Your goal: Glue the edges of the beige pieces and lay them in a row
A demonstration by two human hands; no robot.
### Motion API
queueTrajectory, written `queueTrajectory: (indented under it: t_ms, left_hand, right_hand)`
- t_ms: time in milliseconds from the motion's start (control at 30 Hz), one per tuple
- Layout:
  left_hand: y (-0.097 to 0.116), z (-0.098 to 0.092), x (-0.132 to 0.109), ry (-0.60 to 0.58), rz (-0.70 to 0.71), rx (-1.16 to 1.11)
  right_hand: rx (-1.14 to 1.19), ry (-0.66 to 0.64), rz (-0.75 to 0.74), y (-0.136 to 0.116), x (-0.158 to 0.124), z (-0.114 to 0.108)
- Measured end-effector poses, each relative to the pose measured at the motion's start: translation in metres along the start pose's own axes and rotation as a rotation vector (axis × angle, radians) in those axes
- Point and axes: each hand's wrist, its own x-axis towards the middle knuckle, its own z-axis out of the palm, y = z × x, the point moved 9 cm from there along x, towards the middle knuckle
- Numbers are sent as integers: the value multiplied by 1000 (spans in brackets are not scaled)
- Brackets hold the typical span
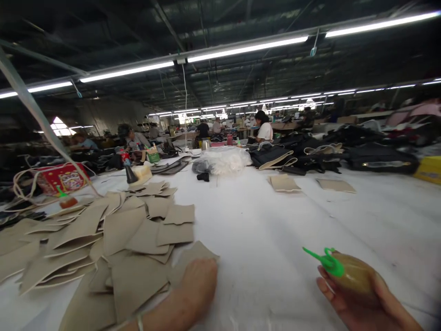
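My right hand (pixel 358 301) is wrapped round a yellowish squeeze bottle (pixel 353 273) with a green pointed nozzle (pixel 322 259) aimed left, low at the right above the white table (pixel 275 239). My left hand (pixel 196 282) rests knuckles-up, fingers curled under, on the near edge of a spread of beige cut pieces (pixel 113 234). Its fingertips are hidden, touching a beige piece (pixel 193 255) at the pile's right end.
Two more beige pieces (pixel 284 183) (pixel 336 185) lie farther back. A clear plastic bag (pixel 223 160), black bags (pixel 310 154), a red box (pixel 60 177) and another small bottle (pixel 67 200) sit beyond. Several people work at distant tables.
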Motion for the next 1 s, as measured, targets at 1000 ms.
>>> queueTrajectory:
  t_ms: [1000]
  left_hand:
    - [-5,18,-53,47,198,-48]
  right_hand:
    - [-409,-101,-106,-15,-133,97]
